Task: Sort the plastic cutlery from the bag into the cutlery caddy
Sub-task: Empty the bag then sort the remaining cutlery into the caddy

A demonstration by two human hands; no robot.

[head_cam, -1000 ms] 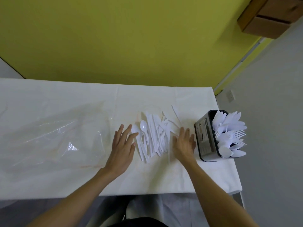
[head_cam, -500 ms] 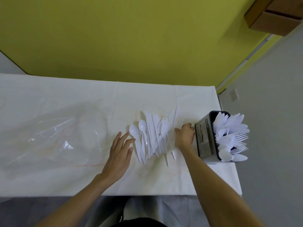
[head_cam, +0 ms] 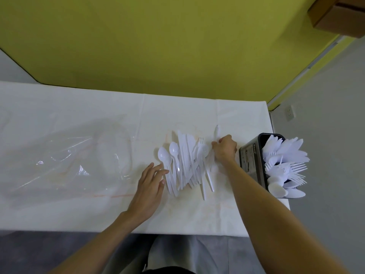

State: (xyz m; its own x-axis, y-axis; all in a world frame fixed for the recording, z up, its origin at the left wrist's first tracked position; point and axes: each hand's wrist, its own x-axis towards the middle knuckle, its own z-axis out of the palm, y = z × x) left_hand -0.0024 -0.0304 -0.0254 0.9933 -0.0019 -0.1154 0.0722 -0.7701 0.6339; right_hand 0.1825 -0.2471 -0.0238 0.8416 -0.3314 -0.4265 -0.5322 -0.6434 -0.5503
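- Head view: the cutlery heap lies in the middle of the table, between the clear bag and the caddy at the right edge.
- The right hand curls round one white piece; its kind I cannot tell.
- The left hand, fingers straight, touches the spoon handles.
- Picking is in hand, I think; next, its matching compartment must be found.

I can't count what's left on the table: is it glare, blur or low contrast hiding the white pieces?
Head view: mostly low contrast, with a white cutlery pile on a white tablecloth under soft, even light with faint shadows. The piece in the right hand is motion-blurred. There are small glints on the clear bag. The wide lens bows straight edges and tilts the caddy outward.
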